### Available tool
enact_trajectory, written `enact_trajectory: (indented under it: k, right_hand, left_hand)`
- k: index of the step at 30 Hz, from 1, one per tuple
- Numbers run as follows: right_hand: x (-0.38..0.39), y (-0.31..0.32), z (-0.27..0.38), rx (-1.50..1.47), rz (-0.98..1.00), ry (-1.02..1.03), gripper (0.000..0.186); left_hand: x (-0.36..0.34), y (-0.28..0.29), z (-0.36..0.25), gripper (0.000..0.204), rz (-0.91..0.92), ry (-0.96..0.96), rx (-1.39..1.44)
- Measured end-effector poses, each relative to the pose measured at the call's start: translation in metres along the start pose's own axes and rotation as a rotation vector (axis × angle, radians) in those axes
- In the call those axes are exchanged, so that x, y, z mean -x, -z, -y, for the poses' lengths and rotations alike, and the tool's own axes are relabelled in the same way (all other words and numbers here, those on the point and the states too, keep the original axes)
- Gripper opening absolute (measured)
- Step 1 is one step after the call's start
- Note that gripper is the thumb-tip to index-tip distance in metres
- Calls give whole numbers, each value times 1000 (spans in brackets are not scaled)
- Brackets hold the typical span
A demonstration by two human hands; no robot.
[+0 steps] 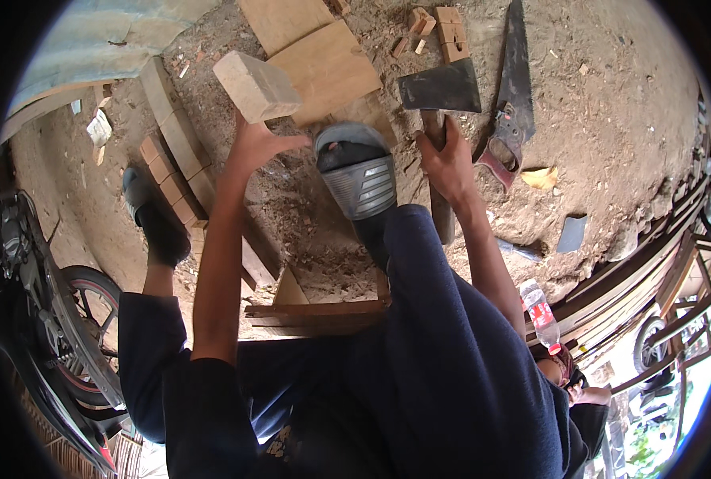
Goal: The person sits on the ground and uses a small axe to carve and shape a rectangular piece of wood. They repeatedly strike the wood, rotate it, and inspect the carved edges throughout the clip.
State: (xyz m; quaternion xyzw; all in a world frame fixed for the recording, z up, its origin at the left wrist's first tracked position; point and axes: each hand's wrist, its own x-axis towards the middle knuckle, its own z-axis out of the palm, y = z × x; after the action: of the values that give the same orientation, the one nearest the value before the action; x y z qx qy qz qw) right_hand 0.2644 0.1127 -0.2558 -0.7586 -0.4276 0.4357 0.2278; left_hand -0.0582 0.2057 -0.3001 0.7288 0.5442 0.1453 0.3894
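Observation:
A pale wooden block (256, 86) is at the upper left of the head view, tilted, with my left hand (253, 150) at its lower end. The fingers go behind the block and are hidden; the thumb sticks out to the right, apart from it. My right hand (450, 164) is closed around the wooden handle of an axe (442, 211). Its dark, broad head lies just beyond that hand. Between both hands is my foot in a grey slide sandal (359, 188) and dark sock.
Flat wooden boards (327, 68) lie ahead on the dirt floor. A handsaw (515, 104) is right of the axe, near small wood blocks (451, 32). Timber beams (184, 132) run along the left. A plastic bottle (540, 313), a motorcycle (52, 295) and another person (583, 395) flank me.

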Motion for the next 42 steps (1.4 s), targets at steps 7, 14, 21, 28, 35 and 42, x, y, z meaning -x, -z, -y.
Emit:
enact_trajectory:
  k: [7,14,21,28,35,42]
  right_hand:
    - [-9,-3,22,3,40,61,45]
    - [-17,-12,34,53,18,143,42]
    - [-26,-18,51,44,-75,210,43]
    - [-34,-28,42,108,23,306,44]
    - [-24,-29,61,42,-29,318,45]
    - [-26,-26,48,151,34,343,42]
  left_hand:
    - [-18,0,-24,127,48,-45,-27]
    - [-18,-7,-1,133,-50,-158,0]
    - [2,-3,-2,129,-105,-78,-73]
    - [3,-13,3,127,-178,-159,-123]
    - [6,-9,6,124,-211,-190,-179]
    - [6,-6,8,123,-178,-216,-166]
